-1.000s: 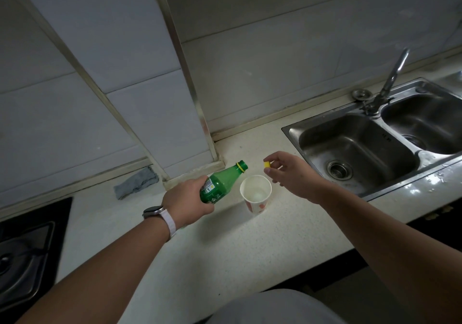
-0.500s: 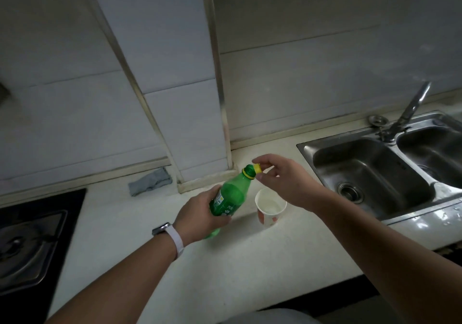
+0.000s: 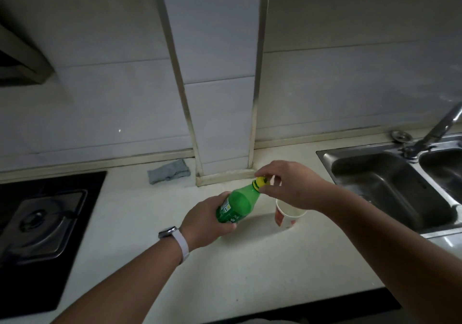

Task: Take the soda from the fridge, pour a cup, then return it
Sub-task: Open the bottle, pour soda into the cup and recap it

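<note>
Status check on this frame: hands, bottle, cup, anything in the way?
Left hand grips bottle, tilted. Right hand on yellow cap at the neck. Cup upright beside. Nothing in the way.

Pale, cream-white surface (image 3: pixel 155 243) stretching wall to front edge, lightly speckled. On it, right of centre, a paper cup (image 3: pixel 287 217) stands upright, white with red print, its rim partly hidden by a hand. Back by the wall, a crumpled grey-blue cloth (image 3: pixel 168 171) lies flat, just left of the tiled column's base. Set into the surface at far left, a black hob (image 3: pixel 37 226) with one burner; at far right, a steel sink (image 3: pixel 390 188), tap (image 3: pixel 440 126) at its rear edge.
</note>
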{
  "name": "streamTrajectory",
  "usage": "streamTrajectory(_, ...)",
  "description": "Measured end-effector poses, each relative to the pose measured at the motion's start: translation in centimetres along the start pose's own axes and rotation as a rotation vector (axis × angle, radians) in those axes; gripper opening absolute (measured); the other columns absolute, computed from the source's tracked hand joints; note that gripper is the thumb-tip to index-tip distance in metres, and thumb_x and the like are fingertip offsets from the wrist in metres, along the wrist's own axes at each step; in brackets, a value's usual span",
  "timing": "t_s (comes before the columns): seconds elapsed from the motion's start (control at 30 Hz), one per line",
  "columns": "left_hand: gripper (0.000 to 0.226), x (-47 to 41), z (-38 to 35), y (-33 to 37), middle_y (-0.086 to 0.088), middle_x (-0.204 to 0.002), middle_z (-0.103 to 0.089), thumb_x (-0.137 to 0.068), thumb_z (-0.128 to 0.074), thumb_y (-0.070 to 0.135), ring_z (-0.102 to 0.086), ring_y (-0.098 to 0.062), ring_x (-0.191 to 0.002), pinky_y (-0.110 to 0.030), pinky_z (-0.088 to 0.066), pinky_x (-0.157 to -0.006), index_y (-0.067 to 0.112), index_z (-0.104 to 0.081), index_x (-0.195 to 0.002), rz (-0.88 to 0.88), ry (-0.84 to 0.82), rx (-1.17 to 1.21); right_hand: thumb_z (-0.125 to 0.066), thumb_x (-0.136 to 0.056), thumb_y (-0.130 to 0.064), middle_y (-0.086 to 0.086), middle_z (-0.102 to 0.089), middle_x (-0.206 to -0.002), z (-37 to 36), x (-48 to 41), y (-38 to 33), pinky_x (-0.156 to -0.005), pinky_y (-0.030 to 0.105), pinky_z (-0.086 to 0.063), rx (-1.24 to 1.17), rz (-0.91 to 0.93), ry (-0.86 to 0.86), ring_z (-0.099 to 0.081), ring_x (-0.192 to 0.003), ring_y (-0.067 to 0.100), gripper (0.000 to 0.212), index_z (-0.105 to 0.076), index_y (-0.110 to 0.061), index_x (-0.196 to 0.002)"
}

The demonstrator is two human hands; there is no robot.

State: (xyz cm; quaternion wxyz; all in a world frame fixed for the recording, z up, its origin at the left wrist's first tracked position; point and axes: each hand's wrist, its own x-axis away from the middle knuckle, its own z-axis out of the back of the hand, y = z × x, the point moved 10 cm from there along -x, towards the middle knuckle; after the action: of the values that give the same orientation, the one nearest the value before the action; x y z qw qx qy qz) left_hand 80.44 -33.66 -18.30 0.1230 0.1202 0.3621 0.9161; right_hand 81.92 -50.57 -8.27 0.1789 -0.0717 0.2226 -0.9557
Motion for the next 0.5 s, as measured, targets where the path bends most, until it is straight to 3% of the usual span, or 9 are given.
streamTrajectory(0.1,0.067,0.4,-0.4,-0.2,0.015,-0.114,-0.066,-0.069,-0.076,0.041,-0.062,-0.009,-0.100,-0.033,-0.054,-0.084,0.049,-0.046,-0.128,-0.023,-0.025,-0.029,-0.044,-0.086,-0.071,-0.007,-0.062,-0.079,-1.1,-0.1,1.2,-0.064,0.028,-0.049,0.186,-0.159,-0.109,-0.056,-0.070,0.007,0.053,-0.063,-0.025,-0.102)
streamTrajectory(0.17,0.066,0.5,-0.5,-0.3,0.017,-0.113,-0.065,-0.070,-0.077,0.042,-0.062,-0.008,-0.099,-0.032,-0.054,-0.083,0.049,-0.046,-0.128,-0.019,-0.031,-0.013,-0.035,-0.080,-0.081,-0.008,-0.066,-0.094,-1.4,-0.2,1.3,-0.072,0.032,-0.053,0.232,-0.175,-0.092,-0.059,-0.079,0.008,0.068,-0.060,-0.027,-0.114)
streamTrajectory(0.23,0.066,0.5,-0.5,-0.4,0.017,-0.113,-0.065,-0.071,-0.078,0.041,-0.061,-0.008,-0.098,-0.030,-0.053,-0.084,0.047,-0.047,-0.130,-0.018,-0.031,0.003,-0.047,-0.079,-0.075,-0.012,-0.055,-0.120,-1.1,0.1,0.4,-0.083,0.031,-0.053,0.048,-0.109,-0.016,-0.056,-0.094,0.004,0.070,-0.045,-0.035,-0.136)
streamTrajectory(0.33,0.067,0.4,-0.3,-0.3,0.017,-0.114,-0.066,-0.070,-0.078,0.043,-0.062,-0.005,-0.099,-0.029,-0.054,-0.084,0.047,-0.048,-0.130,-0.035,-0.029,0.008,-0.072,-0.083,-0.037,-0.019,-0.040,-0.128,-0.4,0.4,-0.9,-0.085,0.020,-0.051,-0.114,0.059,0.029,-0.052,-0.101,-0.003,0.065,-0.038,-0.042,-0.139)
streamTrajectory(0.4,0.068,0.3,-0.1,-0.4,0.015,-0.114,-0.067,-0.070,-0.078,0.043,-0.063,-0.005,-0.099,-0.030,-0.054,-0.084,0.045,-0.049,-0.131,-0.033,-0.020,0.009,-0.070,-0.086,-0.020,-0.019,-0.046,-0.122,-0.4,0.5,-1.0,-0.083,0.018,-0.049,-0.080,0.106,0.022,-0.052,-0.100,-0.005,0.052,-0.049,-0.039,-0.130)
streamTrajectory(0.5,0.069,0.3,-0.1,-0.2,0.015,-0.116,-0.066,-0.071,-0.078,0.040,-0.062,-0.007,-0.100,-0.031,-0.054,-0.084,0.044,-0.048,-0.132,-0.033,-0.030,-0.013,-0.060,-0.092,-0.039,-0.013,-0.058,-0.095,0.1,0.4,-0.3,-0.076,0.027,-0.051,0.000,0.010,0.036,-0.054,-0.081,0.002,0.018,-0.063,-0.029,-0.107)
